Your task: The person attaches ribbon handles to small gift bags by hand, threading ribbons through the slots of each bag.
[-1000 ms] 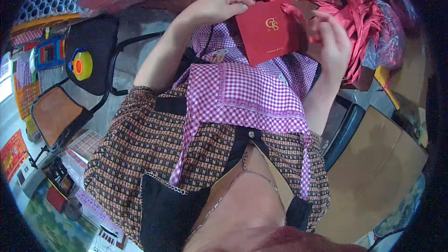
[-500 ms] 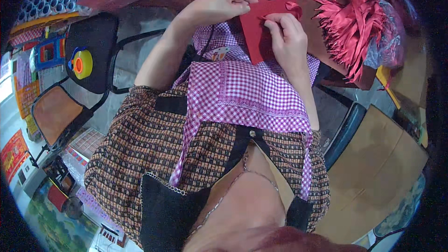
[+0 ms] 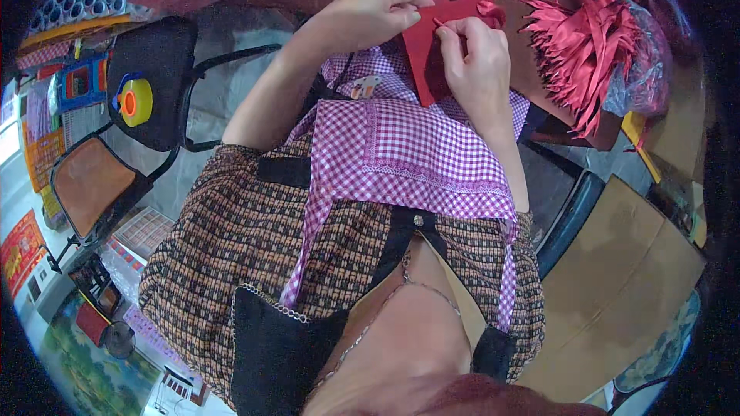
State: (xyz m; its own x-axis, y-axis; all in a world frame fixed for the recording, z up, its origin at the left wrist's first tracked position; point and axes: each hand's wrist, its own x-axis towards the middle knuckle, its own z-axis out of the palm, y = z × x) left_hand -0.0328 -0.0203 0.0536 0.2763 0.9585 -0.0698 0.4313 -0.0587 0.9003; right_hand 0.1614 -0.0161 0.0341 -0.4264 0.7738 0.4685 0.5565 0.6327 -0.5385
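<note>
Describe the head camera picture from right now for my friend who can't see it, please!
A person's left hand and right hand hold a red card-like piece. The person wears a purple-and-white checked apron; a bunch of red ribbons lies to the right.

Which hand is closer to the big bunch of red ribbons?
Right. The right hand is just left of the ribbon bunch; the left hand is farther left.

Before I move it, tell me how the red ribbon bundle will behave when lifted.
The red ribbon bundle would probably flop, since its thin ends bend and splay. Its satiny sheen suggests slipperiness; that thinness, little weight.
</note>
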